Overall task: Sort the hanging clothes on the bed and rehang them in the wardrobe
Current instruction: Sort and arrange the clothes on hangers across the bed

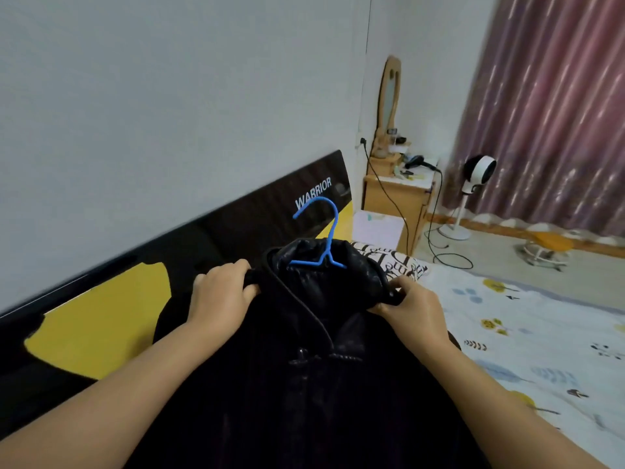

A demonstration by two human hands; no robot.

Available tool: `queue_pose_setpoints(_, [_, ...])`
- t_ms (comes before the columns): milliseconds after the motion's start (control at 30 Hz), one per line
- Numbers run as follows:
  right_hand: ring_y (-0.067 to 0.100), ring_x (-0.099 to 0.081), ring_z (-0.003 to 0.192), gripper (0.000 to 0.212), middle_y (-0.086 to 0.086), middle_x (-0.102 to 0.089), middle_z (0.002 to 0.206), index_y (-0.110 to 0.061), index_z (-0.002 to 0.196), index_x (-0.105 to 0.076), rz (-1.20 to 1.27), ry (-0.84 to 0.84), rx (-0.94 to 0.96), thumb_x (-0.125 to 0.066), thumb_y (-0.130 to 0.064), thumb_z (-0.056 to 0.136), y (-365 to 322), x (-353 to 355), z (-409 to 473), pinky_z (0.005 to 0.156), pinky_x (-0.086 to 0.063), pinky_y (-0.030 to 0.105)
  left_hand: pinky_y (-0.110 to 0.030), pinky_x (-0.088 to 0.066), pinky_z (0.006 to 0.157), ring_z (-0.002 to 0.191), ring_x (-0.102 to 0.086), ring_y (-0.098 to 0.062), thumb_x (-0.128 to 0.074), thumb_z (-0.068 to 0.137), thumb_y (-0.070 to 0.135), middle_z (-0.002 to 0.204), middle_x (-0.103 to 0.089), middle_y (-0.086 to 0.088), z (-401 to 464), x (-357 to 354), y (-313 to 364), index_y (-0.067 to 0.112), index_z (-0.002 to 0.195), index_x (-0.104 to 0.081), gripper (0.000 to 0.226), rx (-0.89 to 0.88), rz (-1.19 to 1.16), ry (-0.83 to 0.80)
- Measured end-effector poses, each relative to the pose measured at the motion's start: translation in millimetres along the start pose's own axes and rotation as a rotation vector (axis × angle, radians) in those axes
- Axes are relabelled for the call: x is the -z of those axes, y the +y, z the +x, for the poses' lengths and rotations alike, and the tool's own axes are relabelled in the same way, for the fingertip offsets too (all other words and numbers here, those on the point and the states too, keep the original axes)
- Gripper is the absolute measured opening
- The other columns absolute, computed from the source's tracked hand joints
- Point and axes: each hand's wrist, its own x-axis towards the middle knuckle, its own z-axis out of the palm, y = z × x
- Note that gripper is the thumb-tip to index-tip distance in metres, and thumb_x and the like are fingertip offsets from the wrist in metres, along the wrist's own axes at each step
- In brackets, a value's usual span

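Nearest the lens, a black jacket point(297, 384) spread below both forearms, filling the bottom of the view. Left hand point(221, 292) clenched on the left shoulder edge of the garment, fingers curled over the dark fabric; right hand point(411, 308) pinching the right side of the collar, thumb on top. Held up by both shoulders, probably to keep the collar open and square the garment on its blue hanger point(319, 238), already seated inside the neck with the hook poking up and tipped left. Hanger hook free, gripped by neither hand (a likely next hold, judging from the task). Lower part of the jacket apparently resting over the bed point(527, 333), on or just beside the patterned sheet, near the dark headboard point(257, 211) lettered WARRIOR. Wardrobe nowhere in view, so rehanging not yet done. Farther off: a wooden nightstand point(394, 201) cluttered on top, a white fan point(478, 172) before pink curtains point(554, 106).
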Motion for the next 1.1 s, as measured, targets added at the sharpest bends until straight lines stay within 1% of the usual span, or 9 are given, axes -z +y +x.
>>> queue_pose_setpoints(167, [0.024, -0.058, 0.093, 0.018, -0.001, -0.063, 0.091, -0.023, 0.086, -0.057, -0.202, -0.068, -0.06, -0.071, -0.03, 0.076, 44.4, -79.3, 40.2, 0.077, -0.045, 0.036, -0.032, -0.036, 0.086, 0.094, -0.055, -0.019, -0.055, 0.09, 0.028, 0.093, -0.06, 0.003, 27.7, -93.4, -25.5, 0.017, 0.102, -0.056, 0.016, -0.017, -0.04, -0.05])
queue_pose_setpoints(267, [0.026, -0.047, 0.114, 0.033, 0.003, -0.057, 0.117, -0.018, 0.109, -0.055, -0.471, -0.168, -0.14, -0.063, -0.038, 0.083, 75.5, -121.0, 54.6, 0.09, -0.039, 0.039, -0.033, -0.036, 0.082, 0.089, -0.057, -0.021, -0.06, 0.088, 0.028, 0.087, -0.061, 0.001, 33.1, -144.3, -31.6, 0.014, 0.093, -0.057, 0.015, -0.026, -0.008, -0.103])
queue_pose_setpoints(400, [0.027, -0.035, 0.126, 0.056, 0.008, -0.038, 0.136, -0.015, 0.134, -0.031, -0.474, -0.247, -0.31, -0.055, -0.04, 0.089, 109.5, -176.3, 47.7, 0.1, -0.037, 0.04, -0.034, -0.04, 0.063, 0.06, -0.056, -0.023, -0.083, 0.064, 0.017, 0.06, -0.056, 0.001, 36.7, -209.4, -39.0, 0.012, 0.068, -0.058, 0.026, -0.071, -0.01, -0.146])
queue_pose_setpoints(533, [0.028, -0.013, 0.143, 0.082, 0.009, -0.007, 0.156, -0.016, 0.149, 0.004, -0.281, -0.395, -0.474, -0.049, -0.043, 0.093, 139.1, -235.0, 26.6, 0.11, -0.028, 0.046, -0.034, -0.042, 0.058, 0.052, -0.054, -0.024, -0.088, 0.055, 0.016, 0.053, -0.052, 0.001, 40.4, -268.4, -51.0, 0.012, 0.062, -0.054, 0.035, -0.071, 0.021, -0.195])
queue_pose_setpoints(700, [0.023, 0.008, 0.146, 0.082, -0.001, 0.012, 0.158, -0.019, 0.148, 0.014, -0.213, -0.563, -0.454, -0.041, -0.048, 0.095, 172.9, -299.5, 14.9, 0.117, -0.013, 0.048, -0.04, -0.047, 0.066, 0.066, -0.059, -0.031, -0.082, 0.068, 0.024, 0.067, -0.059, -0.008, 35.7, -328.2, -69.4, 0.006, 0.075, -0.063, 0.027, -0.084, 0.053, -0.324])
queue_pose_setpoints(800, [0.023, 0.015, 0.145, 0.077, -0.005, 0.015, 0.158, -0.023, 0.148, 0.014, -0.217, -0.563, -0.452, -0.036, -0.05, 0.096, 187.7, -321.1, 14.3, 0.116, -0.004, 0.051, -0.048, -0.05, 0.079, 0.082, -0.062, -0.036, -0.082, 0.065, 0.026, 0.089, -0.063, -0.018, 22.2, -348.2, -75.0, 0.001, 0.097, -0.067, 0.043, -0.167, 0.159, -0.265])
queue_pose_setpoints(900, [0.022, 0.017, 0.144, 0.076, -0.005, 0.016, 0.157, -0.023, 0.148, 0.015, -0.245, -0.534, -0.407, -0.032, -0.052, 0.096, 197.4, -331.5, 10.2, 0.116, -0.001, 0.052, -0.054, -0.024, 0.108, 0.119, -0.05, -0.038, -0.063, 0.079, 0.043, 0.125, -0.056, -0.024, -8.4, -361.0, -70.7, 0.0, 0.123, -0.057, 0.062, -0.275, 0.196, -0.216])
queue_pose_setpoints(967, [0.021, 0.018, 0.144, 0.076, -0.005, 0.016, 0.157, -0.023, 0.148, 0.016, -0.25, -0.527, -0.391, -0.032, -0.052, 0.096, 202.1, -334.5, 7.3, 0.116, 0.0, 0.051, -0.05, -0.007, 0.112, 0.131, -0.035, -0.035, -0.041, 0.081, 0.052, 0.137, -0.046, -0.023, -29.0, -365.3, -68.5, 0.001, 0.132, -0.047, 0.072, -0.309, 0.205, -0.284])
queue_pose_setpoints(1100, [0.021, 0.019, 0.144, 0.078, -0.004, 0.018, 0.157, -0.024, 0.147, 0.018, -0.249, -0.593, -0.403, -0.033, -0.051, 0.096, 207.2, -332.4, 8.7, 0.115, 0.003, 0.05, -0.045, -0.005, 0.112, 0.131, -0.029, -0.037, -0.076, 0.064, 0.051, 0.139, -0.045, -0.022, -46.5, -378.6, -74.9, 0.006, 0.133, -0.047, 0.088, -0.34, 0.247, -0.459])
